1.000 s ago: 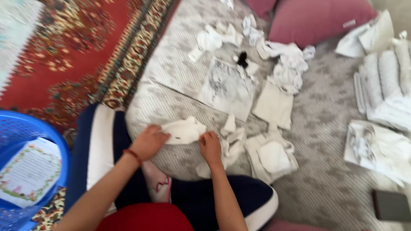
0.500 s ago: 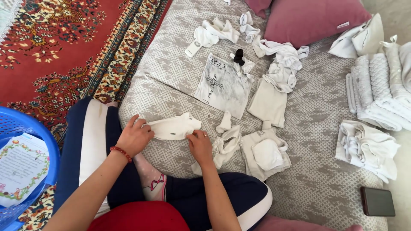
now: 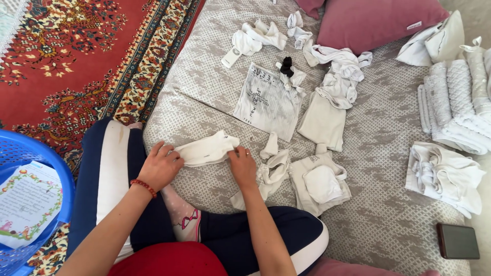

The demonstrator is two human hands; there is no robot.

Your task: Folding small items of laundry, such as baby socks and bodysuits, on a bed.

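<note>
Since half a second ago the right hand (image 3: 243,166) has slid up to the sock's (image 3: 207,151) right end, and the sock lies slightly flatter on the grey mattress (image 3: 388,214). Both hands pinch it: the left hand (image 3: 159,166) grips its left end, hiding that tip. At 9 o'clock a blue basket (image 3: 20,153), cut off by the frame, holds a paper sheet (image 3: 28,204) with a flowered border. At 12 o'clock lies a white printed shirt (image 3: 266,99); at 4 o'clock a dark phone (image 3: 458,241).

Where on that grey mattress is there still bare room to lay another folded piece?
Bare grey mattress lies between the carpet and the printed cloth, and between the folded stack and the phone. Around both hands and the small white garment it is crowded.
</note>
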